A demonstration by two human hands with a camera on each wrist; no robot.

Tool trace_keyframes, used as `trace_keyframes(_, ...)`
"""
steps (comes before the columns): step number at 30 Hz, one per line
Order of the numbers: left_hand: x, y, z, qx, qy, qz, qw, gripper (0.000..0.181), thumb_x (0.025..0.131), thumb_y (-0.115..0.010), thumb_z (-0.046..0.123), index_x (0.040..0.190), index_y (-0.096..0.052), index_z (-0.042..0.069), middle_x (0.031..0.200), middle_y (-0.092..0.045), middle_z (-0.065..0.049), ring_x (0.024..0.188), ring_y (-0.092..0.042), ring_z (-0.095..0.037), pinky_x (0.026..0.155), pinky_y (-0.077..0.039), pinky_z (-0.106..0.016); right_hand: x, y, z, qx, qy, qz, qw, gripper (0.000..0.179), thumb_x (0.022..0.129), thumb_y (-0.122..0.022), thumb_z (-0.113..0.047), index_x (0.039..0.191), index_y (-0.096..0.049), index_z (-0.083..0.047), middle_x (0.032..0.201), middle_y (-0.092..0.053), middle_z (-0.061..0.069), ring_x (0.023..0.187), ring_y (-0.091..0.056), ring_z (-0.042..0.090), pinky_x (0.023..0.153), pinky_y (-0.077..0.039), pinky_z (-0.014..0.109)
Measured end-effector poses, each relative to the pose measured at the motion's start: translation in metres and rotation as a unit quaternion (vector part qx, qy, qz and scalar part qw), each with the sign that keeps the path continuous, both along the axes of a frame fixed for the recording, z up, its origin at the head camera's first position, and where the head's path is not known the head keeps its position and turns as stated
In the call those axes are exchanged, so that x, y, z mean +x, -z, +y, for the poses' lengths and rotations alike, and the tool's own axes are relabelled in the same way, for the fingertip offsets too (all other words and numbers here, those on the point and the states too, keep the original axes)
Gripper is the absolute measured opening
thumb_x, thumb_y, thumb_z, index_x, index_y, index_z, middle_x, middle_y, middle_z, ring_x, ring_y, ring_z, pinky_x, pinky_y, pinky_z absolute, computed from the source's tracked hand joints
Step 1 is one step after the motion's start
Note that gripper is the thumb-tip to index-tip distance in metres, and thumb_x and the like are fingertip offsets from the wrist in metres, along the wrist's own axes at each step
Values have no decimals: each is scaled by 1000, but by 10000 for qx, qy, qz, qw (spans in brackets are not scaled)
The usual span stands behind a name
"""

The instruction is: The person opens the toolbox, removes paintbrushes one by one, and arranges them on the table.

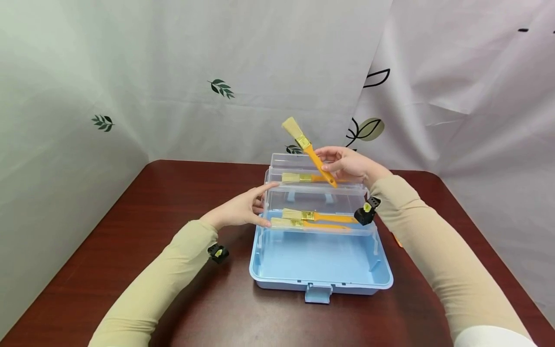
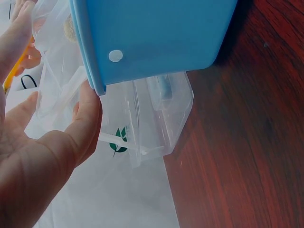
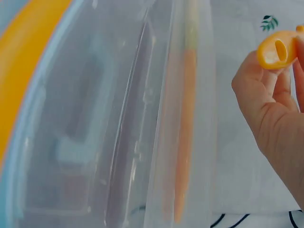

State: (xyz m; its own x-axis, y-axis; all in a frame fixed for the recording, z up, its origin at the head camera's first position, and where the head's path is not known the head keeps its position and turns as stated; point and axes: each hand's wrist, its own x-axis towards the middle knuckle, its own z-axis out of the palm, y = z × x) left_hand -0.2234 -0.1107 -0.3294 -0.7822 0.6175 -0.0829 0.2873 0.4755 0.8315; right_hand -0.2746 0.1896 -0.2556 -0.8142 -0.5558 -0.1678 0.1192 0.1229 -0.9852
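My right hand [image 1: 347, 164] pinches the orange handle of a paintbrush [image 1: 318, 164] above the upper clear tray [image 1: 303, 190], pale bristles pointing up and left. In the right wrist view the handle's end with its hole [image 3: 281, 46] shows at the fingertips. My left hand [image 1: 243, 207] grips the left end of the fold-out clear trays, thumb at the lower tray [image 1: 318, 231] and forefinger at the upper one. A paintbrush [image 1: 305, 178] lies in the upper tray, partly behind the right hand. Two more, a rear paintbrush [image 1: 321, 217] and a front paintbrush [image 1: 318, 225], lie in the lower tray.
The blue toolbox [image 1: 321, 255] stands opened on the dark red table [image 1: 204, 299], its latch [image 1: 318, 293] hanging at the front. An orange object [image 1: 397, 240] peeks out beside the right sleeve. A white curtain [image 1: 260, 48] with leaf prints hangs behind the table.
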Motion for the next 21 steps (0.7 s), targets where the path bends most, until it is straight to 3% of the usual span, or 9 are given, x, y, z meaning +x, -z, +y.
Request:
trace_keyframes(4, -1, 0, 0, 18, 0, 0, 10000, 100, 72, -83, 19, 150, -21, 31, 125, -42, -20, 112, -55, -30, 96, -48, -42, 7, 0, -5, -431, 321, -223, 9983, 33, 93, -46, 9, 116, -52, -15, 101, -59, -4, 86, -55, 10, 72, -49, 25)
trace_keyframes(9, -1, 1, 0, 47, -23, -17, 10000, 100, 72, -83, 19, 150, -21, 31, 123, -42, -18, 112, -56, -30, 95, -49, -42, 15, -1, -11, -465, 939, -423, 9936, 48, 95, -45, 6, 140, -37, -6, 111, -53, 1, 85, -55, 9, 72, -48, 24)
trace_keyframes(13, -2, 1, -1, 43, -41, 1, 10000, 100, 73, -83, 19, 150, -22, 31, 122, -41, -18, 112, -56, -31, 96, -49, -42, 20, 0, -12, -476, 1288, -580, 9888, 56, 97, -41, 5, 149, -24, -6, 115, -46, 4, 83, -56, 9, 72, -50, 23)
trace_keyframes(21, -2, 2, -1, 104, 24, -37, 9999, 100, 73, -83, 17, 150, -21, 30, 121, -42, -19, 111, -56, -30, 95, -49, -42, 28, 6, -6, -854, 1404, -790, 9832, 48, 97, -40, 5, 142, -33, -9, 101, -55, -3, 83, -58, 9, 71, -51, 22)
